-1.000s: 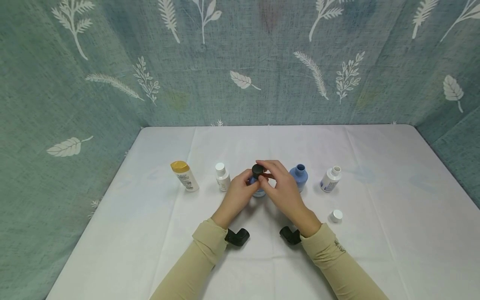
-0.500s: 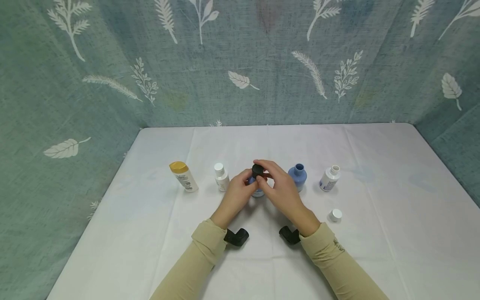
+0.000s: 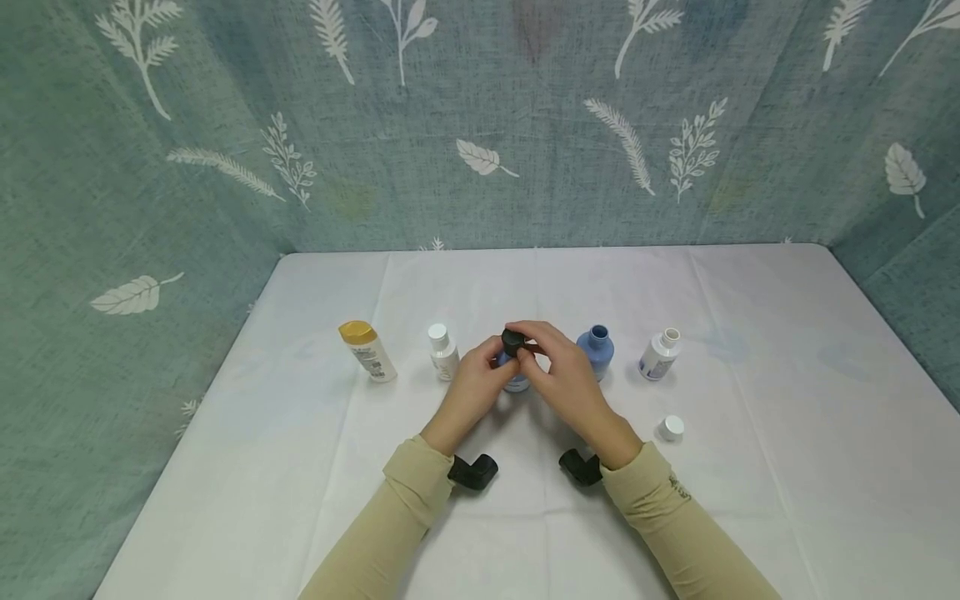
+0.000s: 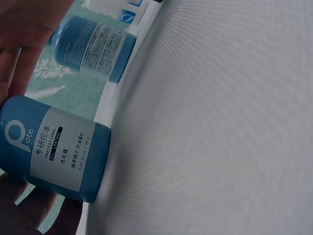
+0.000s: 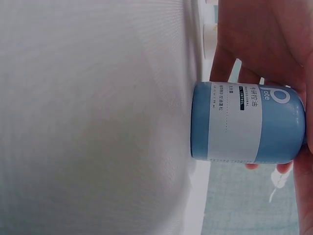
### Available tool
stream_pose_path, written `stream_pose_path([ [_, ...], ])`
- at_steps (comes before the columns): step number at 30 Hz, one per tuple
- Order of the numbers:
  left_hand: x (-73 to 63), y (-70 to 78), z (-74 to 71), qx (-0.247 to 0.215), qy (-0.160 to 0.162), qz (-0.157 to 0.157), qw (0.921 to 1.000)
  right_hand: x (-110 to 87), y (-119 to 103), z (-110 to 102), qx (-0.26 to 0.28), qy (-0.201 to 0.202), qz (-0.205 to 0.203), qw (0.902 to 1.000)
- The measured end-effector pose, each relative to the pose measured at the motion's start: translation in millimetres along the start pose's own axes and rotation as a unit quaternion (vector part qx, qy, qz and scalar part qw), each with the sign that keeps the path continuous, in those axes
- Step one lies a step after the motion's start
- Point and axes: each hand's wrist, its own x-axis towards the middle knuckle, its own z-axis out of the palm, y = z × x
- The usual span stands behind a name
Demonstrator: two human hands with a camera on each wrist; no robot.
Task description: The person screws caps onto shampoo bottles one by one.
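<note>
A blue shampoo bottle [image 4: 63, 147] with a pale label stands upright on the white table, between my two hands. My left hand [image 3: 471, 379] grips it around its upper part. At its top is a black cap [image 3: 513, 341], which my right hand [image 3: 567, 377] pinches between thumb and fingers. Whether the cap is seated on the neck is hidden by the fingers. Right of my right hand stands a second blue bottle [image 3: 596, 354], its mouth uncovered. Farther right is a white bottle [image 3: 660, 357], also without a cap.
A white cap [image 3: 671, 428] lies on the table [image 3: 750, 517] near my right forearm. To the left stand a white-capped bottle [image 3: 444, 357] and a cream bottle with a yellow cap [image 3: 369, 354]. A patterned green curtain [image 3: 540, 192] hangs behind and beside the table.
My right fingers have shifted slightly about the black cap. The left hand keeps its grip on the bottle, and the other bottles stay in place.
</note>
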Motion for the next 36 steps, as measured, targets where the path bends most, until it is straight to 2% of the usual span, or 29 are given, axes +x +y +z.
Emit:
stream_pose_path([
  [10,0.4,0.3,-0.2,0.015,0.0,0.008,0.9999,-0.1,2.5,1.1,-0.001,0.013,0.007,0.9999],
  [20,1.1,-1.2,0.9,0.003,-0.002,0.02,0.9998,-0.6,3.0,2.8,0.001,0.021,0.002,0.9998],
  [30,0.3,0.6,-0.2,0.024,0.006,0.016,0.9996,0.1,3.4,-1.2,0.02,-0.007,0.001,0.9998],
  [36,0.6,0.5,0.3,0.028,0.009,0.018,0.9994,-0.3,4.0,-1.5,0.035,-0.018,0.018,0.9991],
])
